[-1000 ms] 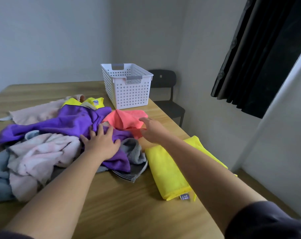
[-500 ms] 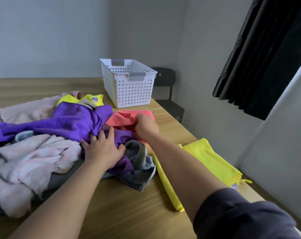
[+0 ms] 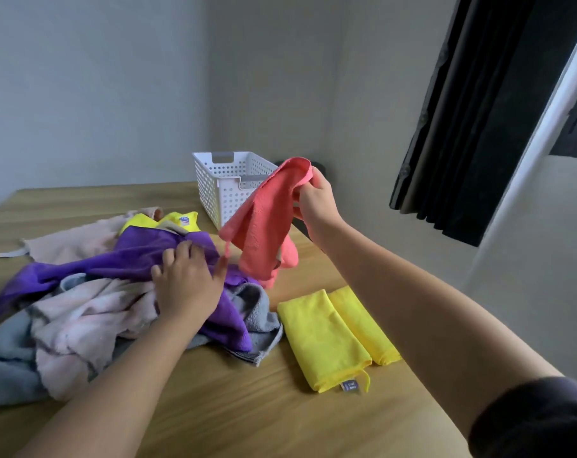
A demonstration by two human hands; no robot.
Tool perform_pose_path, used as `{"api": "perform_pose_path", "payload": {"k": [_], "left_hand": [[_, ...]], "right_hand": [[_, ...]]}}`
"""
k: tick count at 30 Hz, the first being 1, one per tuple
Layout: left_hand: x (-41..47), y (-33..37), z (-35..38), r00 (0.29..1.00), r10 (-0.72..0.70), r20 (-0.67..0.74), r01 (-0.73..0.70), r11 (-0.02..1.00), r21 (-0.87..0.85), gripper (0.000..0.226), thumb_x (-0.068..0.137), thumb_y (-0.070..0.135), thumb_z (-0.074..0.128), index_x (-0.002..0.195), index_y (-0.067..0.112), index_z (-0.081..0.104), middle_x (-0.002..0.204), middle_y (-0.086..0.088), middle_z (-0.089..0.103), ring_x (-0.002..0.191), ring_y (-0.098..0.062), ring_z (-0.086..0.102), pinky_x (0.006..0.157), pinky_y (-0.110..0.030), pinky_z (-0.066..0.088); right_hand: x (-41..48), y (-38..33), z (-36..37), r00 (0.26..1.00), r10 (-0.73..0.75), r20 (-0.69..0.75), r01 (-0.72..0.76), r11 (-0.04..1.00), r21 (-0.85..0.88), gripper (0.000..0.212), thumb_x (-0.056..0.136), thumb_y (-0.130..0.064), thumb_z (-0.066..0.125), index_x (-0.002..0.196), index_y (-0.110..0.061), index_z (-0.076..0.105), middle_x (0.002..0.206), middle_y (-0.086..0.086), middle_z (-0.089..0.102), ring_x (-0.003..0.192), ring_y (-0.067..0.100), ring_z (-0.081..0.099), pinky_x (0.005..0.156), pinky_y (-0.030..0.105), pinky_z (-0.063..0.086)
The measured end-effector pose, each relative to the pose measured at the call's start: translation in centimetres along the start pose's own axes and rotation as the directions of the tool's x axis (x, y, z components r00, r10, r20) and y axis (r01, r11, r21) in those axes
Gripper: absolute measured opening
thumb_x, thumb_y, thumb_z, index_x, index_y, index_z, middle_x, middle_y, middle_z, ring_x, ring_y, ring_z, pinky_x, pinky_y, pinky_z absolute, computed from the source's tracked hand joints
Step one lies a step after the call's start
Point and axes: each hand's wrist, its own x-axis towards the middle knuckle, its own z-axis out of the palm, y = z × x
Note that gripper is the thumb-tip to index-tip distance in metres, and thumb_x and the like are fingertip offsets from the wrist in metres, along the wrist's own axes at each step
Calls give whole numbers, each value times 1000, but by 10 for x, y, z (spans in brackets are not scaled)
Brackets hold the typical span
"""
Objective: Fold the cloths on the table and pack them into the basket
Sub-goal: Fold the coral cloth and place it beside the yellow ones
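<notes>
The right hand (image 3: 316, 203) now holds the coral-red microfibre cloth (image 3: 264, 226) up in the air. Half a second ago this cloth was lying on the wooden table (image 3: 247, 408) with the hand closing on it. The fingers and thumb pinch its top edge, and the rest hangs down loosely in front of the white perforated plastic basket (image 3: 221, 183), which stands toward the far right corner of the table. The lowest tip of the cloth is close to the table, and I cannot tell if it touches.

The left hand (image 3: 188, 282) stays on the heap as before. Its fingers are straight and spread, pressing on the purple cloth (image 3: 115, 262), so the heap does not follow the pull.

In my judgement, one cloth is now separated and ready to be spread and folded. A folded yellow cloth (image 3: 323, 338) lies near the right edge of the table, not yet in the basket. The purple cloth, a pale pink towel (image 3: 89, 312) and a grey cloth (image 3: 260, 319) remain unfolded, so most of the task is ahead.
</notes>
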Motion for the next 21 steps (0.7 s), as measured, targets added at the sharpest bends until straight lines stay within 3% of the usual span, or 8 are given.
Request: {"api": "perform_pose_path", "payload": {"k": [3, 6, 9, 11, 13, 16, 18, 21], "left_hand": [[1, 10, -27, 1000, -7, -21, 2, 975, -224, 52, 85, 36, 63, 123, 2, 50, 120, -21, 57, 112, -42, 48, 85, -51, 40], [-3, 25, -56, 996, 79, -42, -89, 840, -535, 66, 82, 31, 70, 135, 5, 42, 131, -15, 53, 122, -33, 48, 92, -38, 39], [-30, 32, -82, 982, 181, -60, -176, 736, -653, 55, 73, 32, 71, 122, 14, 54, 109, -7, 64, 100, -24, 60, 72, -22, 36], [-51, 31, -93, 991, 121, -51, -124, 735, -666, 40, 74, 27, 60, 113, 18, 59, 98, -4, 67, 91, -24, 61, 69, -25, 39], [-71, 27, -102, 998, 14, -63, -54, 706, -706, 27, 79, 9, 54, 103, 16, 65, 88, -2, 67, 83, -19, 60, 64, -15, 40], [-101, 18, -113, 999, -52, 1, 31, 580, -814, 41, 81, -13, 46, 105, 13, 67, 88, 2, 66, 70, 7, 54, 64, 0, 38], [-115, 9, -111, 997, 51, 54, 18, 537, -844, 41, 81, -1, 49, 92, 31, 72, 78, 22, 65, 67, 22, 51, 67, 0, 37], [-139, -9, -102, 958, 206, 200, 41, 591, -806, 24, 64, 29, 52, 72, 45, 69, 72, 33, 65, 71, 20, 54, 68, -3, 40]], "right_hand": [[-20, -29, 1, 1000, 2, -1, -2, 996, 84, 29, 86, -6, 40, 87, -23, 64, 83, -1, 64, 80, 18, 60, 80, 37, 52], [-48, -56, 0, 999, 40, 35, -46, 978, 201, 26, 96, -10, 41, 89, -21, 63, 81, 0, 63, 73, 15, 60, 73, 27, 53], [-78, -69, -3, 995, 96, 38, -103, 945, 310, 23, 96, -11, 42, 88, -18, 62, 81, 4, 64, 74, 18, 61, 74, 29, 54], [-95, -67, -6, 989, 147, 31, -149, 929, 339, 19, 95, -15, 46, 89, -16, 64, 86, 8, 67, 79, 22, 64, 81, 36, 55], [-111, -59, -11, 976, 217, 26, -209, 894, 397, 17, 95, -15, 48, 89, -15, 63, 78, 6, 68, 70, 19, 66, 72, 34, 58], [-136, -38, -19, 939, 343, 10, -317, 854, 412, 21, 97, -18, 48, 80, -16, 60, 62, -1, 65, 59, 12, 62, 61, 25, 51], [-148, -21, -25, 917, 399, -6, -371, 860, 351, 26, 97, -18, 46, 74, -17, 58, 53, -5, 62, 53, 9, 58, 55, 22, 48], [-166, 5, -31, 890, 455, -33, -430, 862, 268, 25, 96, -16, 46, 74, -16, 57, 49, -4, 59, 49, 9, 55, 52, 22, 47]]}}
